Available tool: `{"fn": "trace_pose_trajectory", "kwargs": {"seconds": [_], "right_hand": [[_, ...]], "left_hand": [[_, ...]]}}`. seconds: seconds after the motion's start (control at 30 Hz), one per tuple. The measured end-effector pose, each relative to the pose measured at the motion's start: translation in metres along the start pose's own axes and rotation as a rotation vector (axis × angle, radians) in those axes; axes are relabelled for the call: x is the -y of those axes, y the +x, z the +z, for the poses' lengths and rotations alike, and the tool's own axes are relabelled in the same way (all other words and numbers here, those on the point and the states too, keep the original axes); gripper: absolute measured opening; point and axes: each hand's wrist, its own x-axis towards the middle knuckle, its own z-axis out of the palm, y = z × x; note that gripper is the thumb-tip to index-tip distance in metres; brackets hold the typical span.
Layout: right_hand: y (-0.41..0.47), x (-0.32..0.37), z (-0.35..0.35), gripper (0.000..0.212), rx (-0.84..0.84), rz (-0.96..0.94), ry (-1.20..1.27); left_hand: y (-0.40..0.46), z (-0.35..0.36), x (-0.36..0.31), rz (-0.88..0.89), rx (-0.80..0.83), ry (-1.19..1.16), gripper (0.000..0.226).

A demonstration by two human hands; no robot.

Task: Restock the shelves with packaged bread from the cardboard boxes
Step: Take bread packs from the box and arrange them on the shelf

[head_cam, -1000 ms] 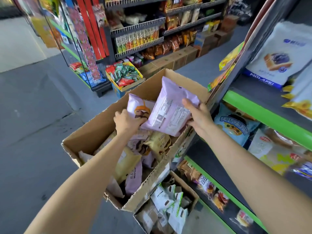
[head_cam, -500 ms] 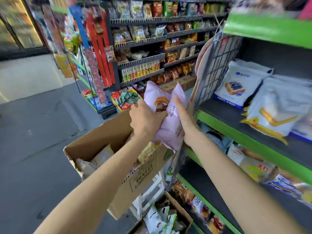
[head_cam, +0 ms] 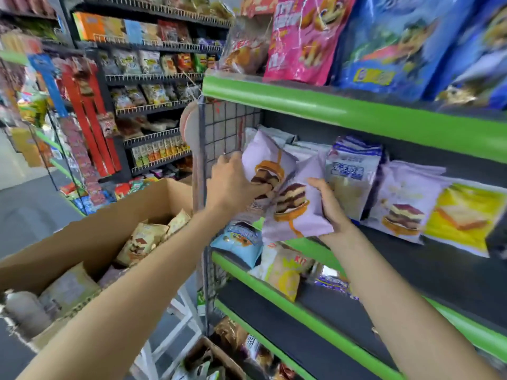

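Observation:
Two lilac bread packets printed with layered cake are held up at the left end of the middle shelf [head_cam: 439,259]. My left hand [head_cam: 233,185] grips the rear lilac packet [head_cam: 263,160] by its left side. My right hand [head_cam: 329,207] holds the front lilac packet [head_cam: 296,212] from its right edge. Both packets are tilted and overlap each other, just in front of the shelf's edge. The open cardboard box [head_cam: 90,237] sits lower left, with several beige and lilac packets inside.
A wire grid panel [head_cam: 219,127] closes the shelf's left end, right beside my left hand. White, lilac and yellow bread bags [head_cam: 406,198] lie on the same shelf to the right. Green-edged shelves stand above and below. A second box [head_cam: 208,360] lies on the floor.
Both hands have lifted the two lilac packets out of the box and carried them up and right to the middle shelf. The view has turned from the box toward the shelving.

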Motion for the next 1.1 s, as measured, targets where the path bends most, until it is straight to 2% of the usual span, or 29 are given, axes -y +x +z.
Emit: {"fn": "trace_pose_trajectory", "kwargs": {"seconds": [0.07,0.17,0.23,0.3,0.37,0.47,0.53,0.6,0.67,0.77,0.87,0.97,1.03,1.1], "right_hand": [[-0.002,0.008,-0.028,0.026,-0.084,-0.046,-0.040],[0.005,0.020,-0.071,0.029,-0.302,-0.134,-0.138],[-0.002,0.029,-0.093,0.027,-0.345,-0.135,-0.161],[-0.008,0.035,-0.109,0.027,-0.383,-0.137,-0.208],[-0.011,0.041,-0.121,0.042,-0.433,-0.153,-0.350],[-0.006,0.047,-0.136,0.046,-0.350,-0.291,-0.576],[-0.004,0.050,-0.135,0.045,-0.308,-0.385,-0.663],[-0.002,0.051,-0.135,0.044,-0.341,-0.446,-0.550],[-0.002,0.054,-0.140,0.042,-0.436,-0.468,-0.363],[-0.007,0.063,-0.159,0.018,-0.556,-0.583,-0.104],[-0.006,0.068,-0.184,0.027,-0.570,-0.576,0.009],[0.002,0.061,-0.196,0.034,-0.547,-0.528,-0.122],[0.009,0.047,-0.204,0.037,-0.566,-0.466,-0.403],[0.015,0.031,-0.214,0.039,-0.666,-0.414,-0.567]], "left_hand": [[0.000,0.008,-0.020,0.038,0.005,0.010,0.067],[0.004,0.015,-0.041,0.104,0.027,0.073,0.067],[0.009,0.017,-0.051,0.133,0.068,0.093,0.062],[0.012,0.019,-0.060,0.136,0.161,0.060,0.058],[0.014,0.022,-0.068,0.154,0.320,0.029,0.063],[0.011,0.030,-0.080,0.218,0.500,0.064,0.066],[0.009,0.038,-0.086,0.226,0.591,0.017,0.048],[0.007,0.043,-0.091,0.197,0.653,-0.120,0.029],[0.006,0.050,-0.090,0.141,0.655,-0.284,0.022],[0.006,0.058,-0.089,0.028,0.561,-0.491,0.018],[0.009,0.069,-0.091,-0.035,0.477,-0.563,0.020],[0.010,0.078,-0.096,-0.128,0.489,-0.627,0.035],[0.008,0.085,-0.099,-0.164,0.535,-0.684,0.025],[0.005,0.090,-0.100,-0.186,0.582,-0.763,0.016]]}}
